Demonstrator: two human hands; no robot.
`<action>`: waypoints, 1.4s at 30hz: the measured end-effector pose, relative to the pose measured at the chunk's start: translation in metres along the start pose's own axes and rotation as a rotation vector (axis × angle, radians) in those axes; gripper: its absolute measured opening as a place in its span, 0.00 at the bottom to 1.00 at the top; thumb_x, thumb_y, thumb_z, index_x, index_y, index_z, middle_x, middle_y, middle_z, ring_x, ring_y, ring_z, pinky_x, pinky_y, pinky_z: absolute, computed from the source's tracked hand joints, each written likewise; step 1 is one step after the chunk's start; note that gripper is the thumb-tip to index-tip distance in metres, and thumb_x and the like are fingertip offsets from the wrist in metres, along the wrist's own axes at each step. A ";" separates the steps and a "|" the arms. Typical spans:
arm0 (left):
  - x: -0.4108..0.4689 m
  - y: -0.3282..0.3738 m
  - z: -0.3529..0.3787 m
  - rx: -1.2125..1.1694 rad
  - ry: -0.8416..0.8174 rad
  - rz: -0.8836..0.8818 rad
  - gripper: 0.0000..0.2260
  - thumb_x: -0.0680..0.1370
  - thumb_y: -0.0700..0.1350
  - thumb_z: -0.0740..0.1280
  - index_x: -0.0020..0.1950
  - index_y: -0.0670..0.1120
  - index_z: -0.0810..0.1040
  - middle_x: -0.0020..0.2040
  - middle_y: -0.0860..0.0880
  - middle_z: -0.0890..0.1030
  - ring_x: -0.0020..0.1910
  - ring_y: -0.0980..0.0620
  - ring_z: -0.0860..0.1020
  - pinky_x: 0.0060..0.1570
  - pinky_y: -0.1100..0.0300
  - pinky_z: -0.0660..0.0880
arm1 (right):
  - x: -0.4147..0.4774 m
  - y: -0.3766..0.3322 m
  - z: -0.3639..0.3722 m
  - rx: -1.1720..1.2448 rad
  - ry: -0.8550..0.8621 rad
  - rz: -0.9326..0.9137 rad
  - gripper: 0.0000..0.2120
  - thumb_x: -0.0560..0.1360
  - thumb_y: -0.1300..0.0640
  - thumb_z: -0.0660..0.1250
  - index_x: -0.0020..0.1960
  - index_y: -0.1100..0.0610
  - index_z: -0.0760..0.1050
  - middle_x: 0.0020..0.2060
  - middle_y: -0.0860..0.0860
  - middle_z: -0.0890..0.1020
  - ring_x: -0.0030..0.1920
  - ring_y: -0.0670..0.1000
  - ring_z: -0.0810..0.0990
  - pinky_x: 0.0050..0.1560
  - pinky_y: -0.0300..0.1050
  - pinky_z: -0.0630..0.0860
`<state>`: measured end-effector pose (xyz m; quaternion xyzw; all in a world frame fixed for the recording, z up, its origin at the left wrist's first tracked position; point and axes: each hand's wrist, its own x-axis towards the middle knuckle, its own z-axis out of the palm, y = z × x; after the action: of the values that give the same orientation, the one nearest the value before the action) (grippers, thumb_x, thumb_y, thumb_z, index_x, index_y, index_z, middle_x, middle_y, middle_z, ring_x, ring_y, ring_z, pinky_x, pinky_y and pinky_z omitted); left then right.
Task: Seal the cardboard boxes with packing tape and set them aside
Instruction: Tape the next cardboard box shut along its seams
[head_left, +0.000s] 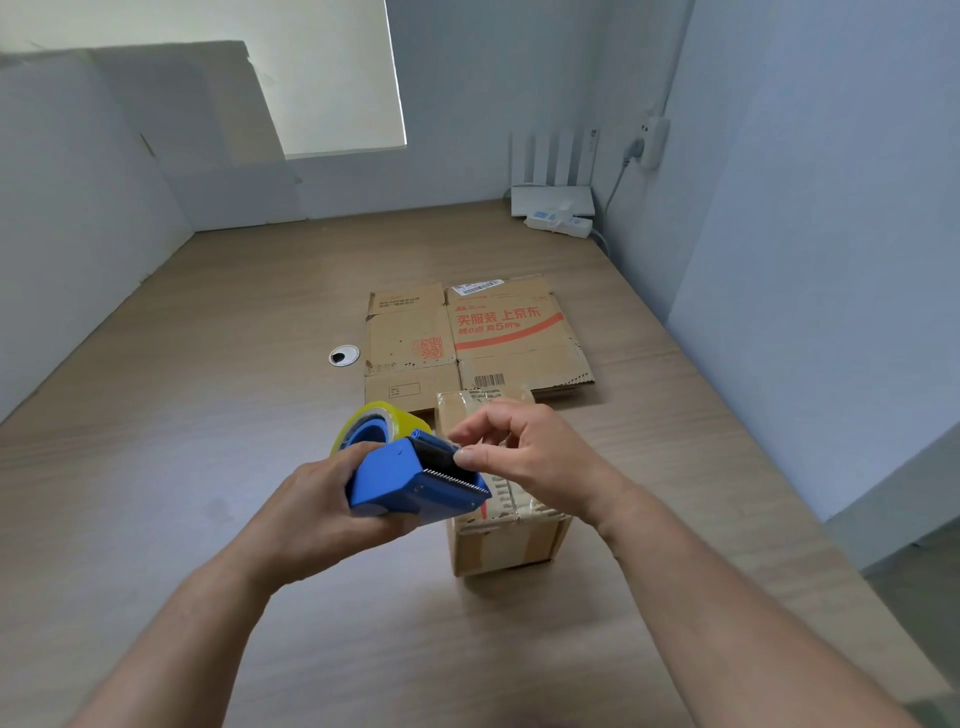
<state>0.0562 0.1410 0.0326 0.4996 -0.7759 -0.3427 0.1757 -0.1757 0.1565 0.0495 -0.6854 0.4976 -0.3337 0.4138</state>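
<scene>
Left hand (317, 501) grips the dispenser (400, 480); right hand (535, 452) pinches tape (382, 414) just beside the blade (460, 479). A slip could nick the thumb, or let the tape snap back.

The left hand (322, 499) gripped the blue tape dispenser (410, 478) from its left side, with the yellow tape roll (387, 413) just beyond the grip. The right hand (524, 457) pinched at the tape dispenser's mouth, just behind the toothed blade. Below and right of the grip stood a small taped cardboard box (504, 540), and beyond it lay flattened cardboard (478, 338).

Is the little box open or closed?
Closed. The little box has its top flaps folded down flat, with tape stuck across them.
</scene>
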 end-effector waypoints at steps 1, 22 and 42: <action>0.000 0.000 0.000 0.002 0.006 0.008 0.36 0.52 0.79 0.65 0.54 0.63 0.72 0.49 0.60 0.80 0.47 0.62 0.78 0.46 0.60 0.79 | 0.000 0.001 0.000 -0.014 0.014 0.009 0.03 0.75 0.58 0.69 0.49 0.52 0.79 0.41 0.44 0.77 0.38 0.38 0.73 0.40 0.32 0.73; 0.008 -0.003 0.016 0.165 0.486 0.509 0.26 0.67 0.54 0.68 0.61 0.46 0.67 0.57 0.53 0.74 0.63 0.46 0.69 0.66 0.45 0.65 | -0.008 -0.016 -0.011 0.134 0.091 -0.054 0.09 0.74 0.64 0.70 0.41 0.52 0.74 0.34 0.46 0.77 0.32 0.41 0.74 0.33 0.33 0.71; 0.003 -0.012 0.013 0.218 0.311 0.313 0.36 0.61 0.46 0.82 0.63 0.55 0.66 0.60 0.51 0.75 0.68 0.44 0.65 0.64 0.40 0.62 | 0.012 -0.011 -0.014 -0.535 0.003 -0.452 0.05 0.72 0.58 0.68 0.48 0.54 0.80 0.45 0.46 0.75 0.44 0.47 0.75 0.40 0.51 0.78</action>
<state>0.0550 0.1401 0.0149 0.4361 -0.8399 -0.1446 0.2890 -0.1799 0.1435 0.0659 -0.8621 0.4035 -0.2756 0.1345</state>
